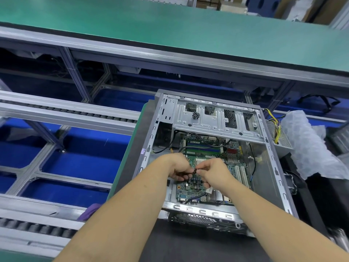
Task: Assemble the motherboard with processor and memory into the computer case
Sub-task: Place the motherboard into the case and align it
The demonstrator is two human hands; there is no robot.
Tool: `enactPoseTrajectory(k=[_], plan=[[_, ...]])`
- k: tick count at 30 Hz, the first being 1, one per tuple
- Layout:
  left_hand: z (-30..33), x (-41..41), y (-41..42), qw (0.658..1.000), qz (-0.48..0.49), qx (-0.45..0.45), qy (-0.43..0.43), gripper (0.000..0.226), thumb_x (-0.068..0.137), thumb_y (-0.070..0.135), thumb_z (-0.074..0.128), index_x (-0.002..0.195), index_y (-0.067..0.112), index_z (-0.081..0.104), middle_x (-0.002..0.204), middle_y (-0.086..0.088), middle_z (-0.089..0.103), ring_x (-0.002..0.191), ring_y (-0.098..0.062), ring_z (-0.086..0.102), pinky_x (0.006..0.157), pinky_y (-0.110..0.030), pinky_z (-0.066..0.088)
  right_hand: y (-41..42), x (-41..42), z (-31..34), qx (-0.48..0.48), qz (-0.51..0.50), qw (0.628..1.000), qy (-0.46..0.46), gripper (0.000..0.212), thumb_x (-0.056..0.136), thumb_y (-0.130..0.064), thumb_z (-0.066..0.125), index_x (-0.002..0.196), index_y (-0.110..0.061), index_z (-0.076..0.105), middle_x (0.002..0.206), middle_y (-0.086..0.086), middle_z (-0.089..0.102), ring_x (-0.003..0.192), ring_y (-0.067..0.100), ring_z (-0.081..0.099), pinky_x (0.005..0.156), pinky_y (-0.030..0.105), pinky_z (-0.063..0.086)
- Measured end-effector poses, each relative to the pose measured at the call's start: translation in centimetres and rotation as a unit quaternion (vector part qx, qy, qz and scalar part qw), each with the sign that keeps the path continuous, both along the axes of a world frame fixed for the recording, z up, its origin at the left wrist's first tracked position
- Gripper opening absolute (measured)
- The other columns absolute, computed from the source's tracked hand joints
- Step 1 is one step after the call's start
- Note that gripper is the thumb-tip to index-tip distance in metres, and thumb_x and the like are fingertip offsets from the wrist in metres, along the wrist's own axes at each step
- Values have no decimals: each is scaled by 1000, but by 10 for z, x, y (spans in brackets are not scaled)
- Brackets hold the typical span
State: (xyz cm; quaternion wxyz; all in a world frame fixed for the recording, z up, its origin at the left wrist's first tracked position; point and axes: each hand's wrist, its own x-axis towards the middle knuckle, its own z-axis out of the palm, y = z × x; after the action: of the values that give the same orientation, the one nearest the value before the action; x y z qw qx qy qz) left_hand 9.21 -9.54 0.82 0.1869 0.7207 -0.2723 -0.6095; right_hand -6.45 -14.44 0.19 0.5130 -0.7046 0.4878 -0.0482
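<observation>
Motherboard (190, 188) first: you have the green board lying flat on the floor of the open computer case (272, 159), which rests on its side on the dark mat (130, 154) near the mat's far edge. No brand or label on it can be read; a small sticker on the case's left wall is too blurred to make out. Your left hand (177, 166) and right hand (214, 172) meet over the middle of the board, fingers curled, both pinching 1 small dark part (194, 170) between them; what that part is you cannot tell from here. Beyond your hands 2 memory sticks (203, 145) sit in long slots, with black cables (205, 140) draped across them. To the right of your hands stand white expansion slots (240, 175), ribbed and narrow. The case is bare grey sheet metal, stamped and perforated, and its drive cage (213, 118) spans the far end, with a little clump of dark screws (196, 115) lying on it. Outside the case's far right corner, yellow and black wires (273, 121) spring from a mesh-sided power supply (282, 137), and crumpled bubble wrap (309, 144) lies just beside that.
</observation>
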Motion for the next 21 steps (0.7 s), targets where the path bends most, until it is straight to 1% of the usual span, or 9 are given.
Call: enactPoseTrajectory(k=[6, 9, 11, 12, 13, 14, 17, 19, 21], plan=[[3, -1, 1, 1000, -9, 9, -26, 10, 98, 11, 57, 100, 5, 65, 76, -4, 66, 58, -10, 55, 59, -23, 49, 2, 1, 3, -49, 38, 997, 46, 7, 94, -8, 69, 88, -11, 71, 45, -2, 59, 34, 15, 52, 43, 22, 46], [3, 2, 0, 991, 66, -50, -106, 23, 94, 4, 51, 110, -8, 61, 75, -14, 62, 54, -19, 51, 49, -28, 42, 6, 2, 5, -84, 94, 988, 89, 8, 94, -9, 68, 88, -14, 70, 55, -5, 64, 32, 12, 55, 41, 20, 46], [4, 7, -1, 969, 122, -101, -189, 36, 89, 3, 48, 118, -16, 52, 79, -27, 59, 66, -32, 61, 53, -38, 45, 9, 4, 6, -104, 134, 978, 123, 5, 96, -10, 66, 97, -11, 71, 73, -2, 67, 33, 10, 57, 40, 19, 46], [4, 8, -1, 963, 127, -107, -214, 38, 87, 5, 48, 119, -16, 50, 92, -30, 61, 84, -36, 66, 61, -44, 51, 10, 4, 6, -112, 153, 972, 139, 6, 97, -10, 65, 99, -11, 71, 80, -1, 66, 34, 9, 58, 39, 18, 46], [4, 8, 1, 960, 115, -101, -234, 37, 87, 8, 49, 117, -13, 52, 104, -25, 62, 99, -36, 64, 68, -44, 52, 11, 5, 5, -116, 172, 966, 154, 6, 97, -10, 64, 99, -11, 70, 84, 2, 65, 35, 9, 59, 40, 18, 46], [4, 8, 3, 960, 94, -90, -247, 34, 88, 12, 50, 116, -8, 56, 107, -19, 63, 103, -33, 63, 68, -39, 48, 12, 6, 6, -119, 189, 960, 168, 6, 98, -10, 63, 99, -10, 69, 89, 5, 66, 36, 10, 60, 40, 18, 47], [0, 8, 6, 962, 57, -68, -260, 23, 91, 18, 50, 109, 8, 60, 89, -11, 64, 88, -28, 63, 68, -31, 40, 15, 8, 7, -155, 250, 931, 216, 12, 97, -12, 63, 102, -8, 74, 91, 8, 70, 57, 17, 68, 55, 25, 55], [-1, 9, 6, 962, 59, -67, -260, 16, 92, 19, 50, 103, 9, 56, 95, -12, 65, 92, -29, 63, 69, -32, 41, 17, 8, 7, -175, 279, 917, 225, 15, 97, -14, 64, 104, -9, 76, 94, 9, 73, 78, 24, 70, 70, 29, 59], [-2, 9, 5, 961, 60, -65, -261, 14, 93, 20, 50, 100, 10, 57, 105, -14, 66, 99, -30, 65, 70, -32, 42, 18, 7, 7, -181, 289, 915, 217, 16, 96, -15, 65, 106, -9, 76, 99, 10, 74, 86, 25, 69, 76, 30, 57]])
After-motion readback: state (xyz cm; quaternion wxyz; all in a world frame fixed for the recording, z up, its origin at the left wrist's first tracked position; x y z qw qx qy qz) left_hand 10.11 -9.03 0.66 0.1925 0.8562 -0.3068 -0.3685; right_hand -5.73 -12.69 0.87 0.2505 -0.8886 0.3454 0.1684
